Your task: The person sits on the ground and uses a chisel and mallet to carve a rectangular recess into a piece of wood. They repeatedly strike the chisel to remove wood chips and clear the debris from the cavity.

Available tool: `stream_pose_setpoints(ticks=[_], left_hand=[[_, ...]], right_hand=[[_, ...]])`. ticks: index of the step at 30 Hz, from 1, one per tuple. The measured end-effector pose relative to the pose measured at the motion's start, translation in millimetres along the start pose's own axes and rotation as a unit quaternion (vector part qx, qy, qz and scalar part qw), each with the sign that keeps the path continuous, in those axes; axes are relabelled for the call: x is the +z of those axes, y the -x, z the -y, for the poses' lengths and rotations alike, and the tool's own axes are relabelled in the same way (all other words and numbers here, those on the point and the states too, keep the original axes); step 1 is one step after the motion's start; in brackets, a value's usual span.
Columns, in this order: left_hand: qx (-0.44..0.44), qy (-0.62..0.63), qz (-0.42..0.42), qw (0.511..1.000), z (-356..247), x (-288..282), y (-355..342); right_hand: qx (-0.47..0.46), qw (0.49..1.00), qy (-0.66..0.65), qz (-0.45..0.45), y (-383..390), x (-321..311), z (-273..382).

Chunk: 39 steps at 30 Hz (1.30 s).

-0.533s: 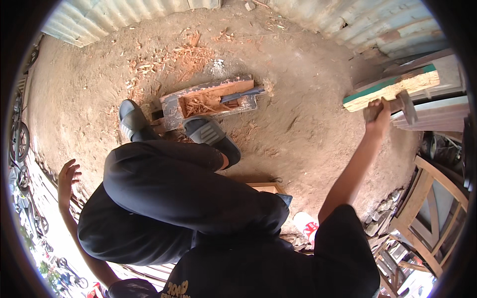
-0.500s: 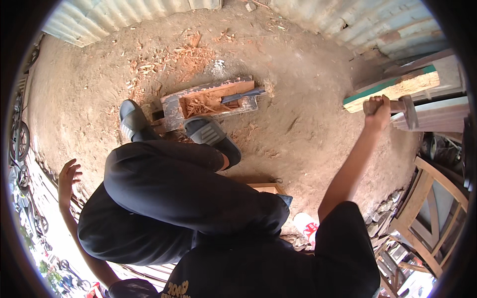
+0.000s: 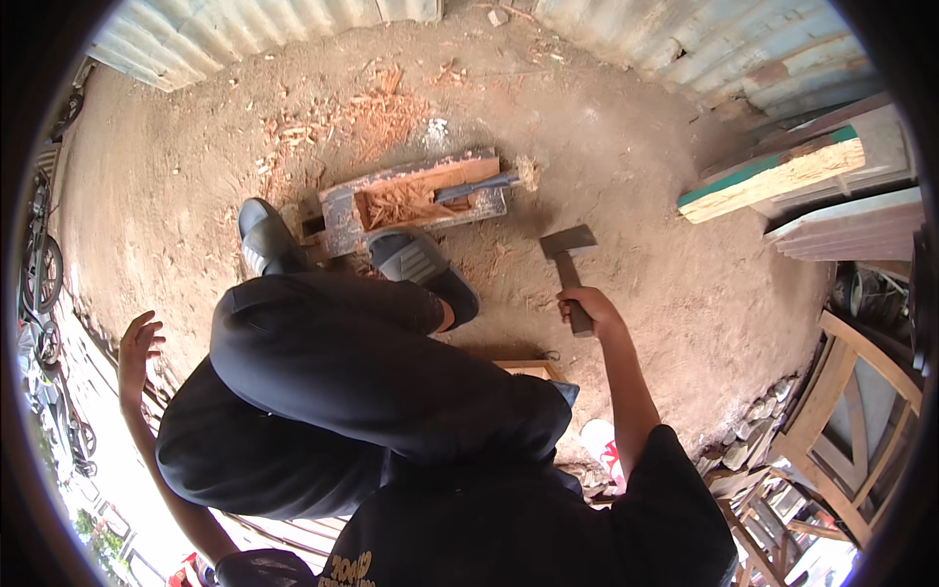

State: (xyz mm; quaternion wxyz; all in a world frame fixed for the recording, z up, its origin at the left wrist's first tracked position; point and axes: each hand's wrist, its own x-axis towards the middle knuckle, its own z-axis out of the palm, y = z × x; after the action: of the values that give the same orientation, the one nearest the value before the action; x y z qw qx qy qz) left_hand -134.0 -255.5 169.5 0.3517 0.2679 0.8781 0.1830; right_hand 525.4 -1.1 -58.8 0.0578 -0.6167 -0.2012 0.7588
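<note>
My right hand (image 3: 594,311) grips the wooden handle of a hatchet (image 3: 569,242), its broad dark head pointing away from me above the dirt floor. My left hand (image 3: 140,347) hangs out beyond my knee at the far left, fingers apart and holding nothing. Ahead of my legs lies a weathered wooden block (image 3: 337,210) with a hollow cut into it, full of reddish chips. Across the hollow's right end rests a dark chisel-like tool (image 3: 476,188), its end frayed and pale. My slippered feet (image 3: 411,262) are against the block's near side.
Wood chips (image 3: 386,112) are scattered past the block. A green-edged timber beam (image 3: 782,176) and boards lean at the right, near a wooden frame (image 3: 831,411). Corrugated metal sheets (image 3: 264,34) border the far side. A wooden box (image 3: 533,369) sits partly behind my knee.
My right hand has swung the hatchet left and nearer, from beside the green-edged beam to right of the block. My left hand has barely moved.
</note>
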Motion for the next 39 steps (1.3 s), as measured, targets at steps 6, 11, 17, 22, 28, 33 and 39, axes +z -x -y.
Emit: stream_pose_setpoints(ticks=[6,11,17,22,28,33,39], left_hand=[[-0.015,0.002,0.017,1.000,16,-1,-3],[-0.026,0.012,0.011,1.000,8,4,-6],[-0.012,0.016,0.020,1.000,5,2,-18],[0.020,-0.037,0.020,0.999,-8,-3,-1],[-0.043,-0.013,0.021,0.999,2,11,3],[-0.033,-0.021,0.020,0.999,5,3,-1],[-0.027,-0.012,0.020,0.999,13,3,-3]], right_hand=[[-0.149,0.960,-0.020,-0.237,74,-58,43],[-0.416,0.826,-0.282,-0.257,78,-95,144],[-0.397,0.910,-0.030,-0.120,-42,4,69],[-0.084,0.993,-0.060,0.052,-29,64,35],[-0.030,0.997,0.000,-0.066,19,3,24],[-0.222,0.940,0.013,-0.259,94,-45,94],[-0.471,0.710,-0.358,-0.381,127,-24,225]])
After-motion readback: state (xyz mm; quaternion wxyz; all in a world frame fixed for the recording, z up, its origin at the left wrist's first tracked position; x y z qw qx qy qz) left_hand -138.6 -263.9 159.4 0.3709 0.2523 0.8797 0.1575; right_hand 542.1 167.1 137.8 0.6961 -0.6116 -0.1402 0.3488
